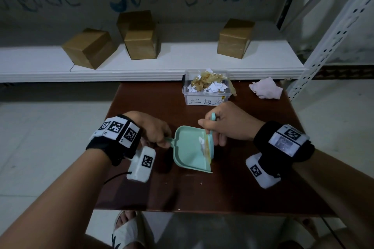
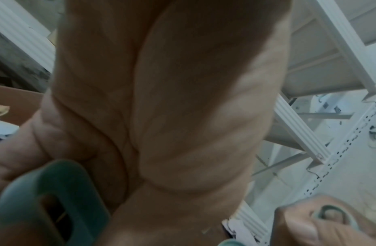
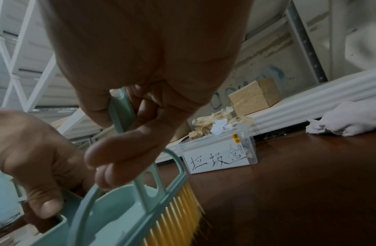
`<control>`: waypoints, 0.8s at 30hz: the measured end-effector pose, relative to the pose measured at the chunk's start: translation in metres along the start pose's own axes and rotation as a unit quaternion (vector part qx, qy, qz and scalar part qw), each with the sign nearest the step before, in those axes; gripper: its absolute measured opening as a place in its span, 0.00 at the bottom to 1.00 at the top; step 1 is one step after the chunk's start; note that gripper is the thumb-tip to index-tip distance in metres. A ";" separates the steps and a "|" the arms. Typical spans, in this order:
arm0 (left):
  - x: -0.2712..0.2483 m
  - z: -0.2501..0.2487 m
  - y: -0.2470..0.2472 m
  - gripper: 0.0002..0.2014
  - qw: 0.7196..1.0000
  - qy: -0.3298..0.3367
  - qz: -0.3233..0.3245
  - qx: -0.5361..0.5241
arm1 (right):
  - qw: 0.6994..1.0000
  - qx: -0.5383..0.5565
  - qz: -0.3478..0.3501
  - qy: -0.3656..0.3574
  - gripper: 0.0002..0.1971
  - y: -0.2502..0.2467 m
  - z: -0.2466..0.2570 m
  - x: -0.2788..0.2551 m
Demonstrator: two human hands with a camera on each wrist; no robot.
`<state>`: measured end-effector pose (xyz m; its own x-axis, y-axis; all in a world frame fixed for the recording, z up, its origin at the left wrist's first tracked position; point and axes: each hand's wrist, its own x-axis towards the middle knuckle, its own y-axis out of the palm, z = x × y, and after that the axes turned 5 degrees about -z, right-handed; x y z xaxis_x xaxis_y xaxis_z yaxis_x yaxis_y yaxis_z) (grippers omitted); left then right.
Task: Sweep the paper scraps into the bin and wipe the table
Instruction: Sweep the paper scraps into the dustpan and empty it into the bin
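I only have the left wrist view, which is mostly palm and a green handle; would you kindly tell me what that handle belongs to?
Observer: It is the handle of a mint dustpan, held by the left hand on the table.
Operator: Thank you. What is the right hand doing?
Observer: The right hand holds a small brush, its yellow bristles at the pan's edge.
Operator: Is anything in the pan?
Observer: Yes, a few paper scraps lie by the bristles.

Mostly just palm here — the left hand [image 2: 172, 116] fills the shot, fingers curled round a teal handle [image 2: 56, 199] bottom left. White shelf frame [image 2: 309, 133] behind, and another hand [image 2: 329, 224] pokes in bottom right.
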<state>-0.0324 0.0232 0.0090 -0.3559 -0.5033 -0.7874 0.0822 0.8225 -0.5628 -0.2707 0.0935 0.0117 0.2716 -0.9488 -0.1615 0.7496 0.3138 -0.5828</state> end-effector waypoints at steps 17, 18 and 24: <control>0.018 0.011 0.016 0.11 0.995 -0.024 -0.016 -0.100 | 0.954 0.168 -0.246 -0.044 0.19 -0.032 -0.001 0.009; 0.015 0.011 0.013 0.11 0.994 -0.023 -0.027 -0.106 | 0.943 0.180 -0.276 -0.042 0.18 -0.035 -0.002 0.010; 0.001 0.003 -0.007 0.11 0.983 0.052 -0.127 -0.124 | 0.886 0.217 -0.403 -0.068 0.13 -0.046 0.001 0.011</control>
<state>-0.0302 0.0163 0.0117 -0.4307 -0.6815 -0.5916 -0.2466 0.7195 -0.6493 -0.3012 0.0689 0.0377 -0.4102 -0.8669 0.2832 0.8864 -0.4520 -0.0996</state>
